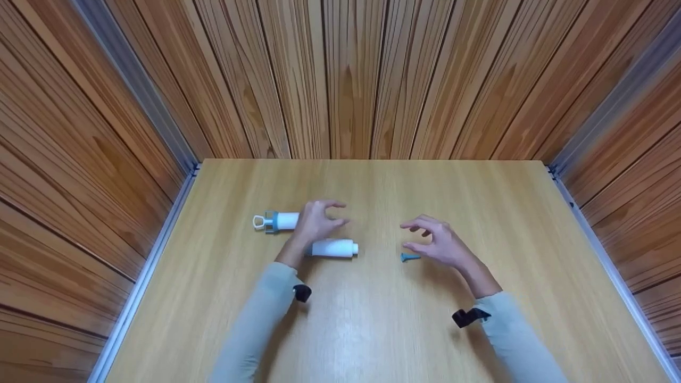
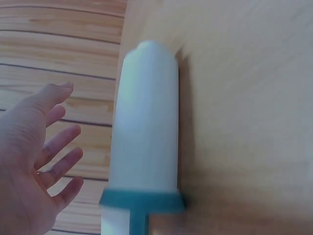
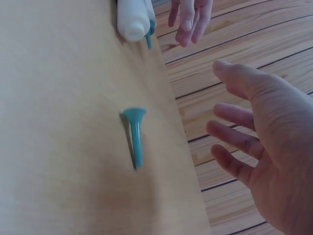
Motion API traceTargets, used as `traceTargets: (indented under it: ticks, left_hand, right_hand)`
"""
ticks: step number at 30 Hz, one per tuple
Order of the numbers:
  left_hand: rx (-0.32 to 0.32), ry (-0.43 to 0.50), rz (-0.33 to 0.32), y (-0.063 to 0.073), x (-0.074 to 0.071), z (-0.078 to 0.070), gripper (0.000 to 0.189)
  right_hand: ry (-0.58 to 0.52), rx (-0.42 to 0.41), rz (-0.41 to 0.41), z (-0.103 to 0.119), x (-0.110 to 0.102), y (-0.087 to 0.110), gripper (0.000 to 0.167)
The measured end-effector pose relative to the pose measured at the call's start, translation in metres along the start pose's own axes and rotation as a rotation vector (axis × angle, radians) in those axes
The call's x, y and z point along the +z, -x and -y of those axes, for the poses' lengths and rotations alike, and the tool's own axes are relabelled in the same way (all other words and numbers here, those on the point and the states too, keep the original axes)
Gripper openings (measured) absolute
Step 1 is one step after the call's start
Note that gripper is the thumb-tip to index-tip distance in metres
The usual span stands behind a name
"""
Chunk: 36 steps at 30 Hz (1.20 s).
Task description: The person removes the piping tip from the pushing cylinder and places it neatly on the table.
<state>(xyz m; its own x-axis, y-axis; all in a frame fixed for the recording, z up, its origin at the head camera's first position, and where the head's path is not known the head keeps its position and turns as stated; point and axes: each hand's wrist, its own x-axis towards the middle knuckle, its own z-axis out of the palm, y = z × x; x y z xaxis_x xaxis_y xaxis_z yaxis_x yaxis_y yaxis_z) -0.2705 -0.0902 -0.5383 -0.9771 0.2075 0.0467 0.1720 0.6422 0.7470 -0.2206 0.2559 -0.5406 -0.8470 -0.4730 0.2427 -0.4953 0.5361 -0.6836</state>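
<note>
Wooden tabletop [image 1: 372, 330] between plank walls [image 1: 348, 80], left grip [image 1: 316, 221] and right grip [image 1: 442, 243] relaxed, empty

In the head view, the left hand [image 1: 315, 222] hides the right end of the ring-handled syringe [image 1: 288, 221], and the wrist covers the left end of the lower white cylinder [image 1: 335, 248]. The 2 sleeves [image 1: 250, 324] run off the bottom edge; the teal flared peg [image 1: 407, 257] is too small to show its tip clearly. In the left wrist view, a teal-flanged cylinder [image 2: 146, 117] is blurred and cut off below. The right wrist view crops both hands.
</note>
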Motion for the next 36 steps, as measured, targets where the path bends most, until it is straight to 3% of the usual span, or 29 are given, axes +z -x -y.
traceTargets:
  ticks: [5, 14, 24, 36]
  left_hand:
    - [-0.006, -0.016, -0.071, 0.003, -0.016, 0.01, 0.039]
    - [-0.045, -0.002, -0.138, 0.005, -0.033, 0.036, 0.042]
    - [-0.068, -0.049, -0.12, 0.013, -0.045, 0.065, 0.044]
    - [-0.095, -0.193, -0.061, 0.014, -0.053, 0.085, 0.048]
  right_hand:
    - [-0.021, -0.065, -0.037, 0.005, 0.005, -0.005, 0.044]
    - [-0.084, -0.124, -0.079, 0.012, 0.012, -0.003, 0.051]
    - [-0.199, -0.138, -0.131, 0.012, 0.019, -0.001, 0.067]
    - [-0.26, -0.132, -0.173, 0.008, 0.028, 0.003, 0.076]
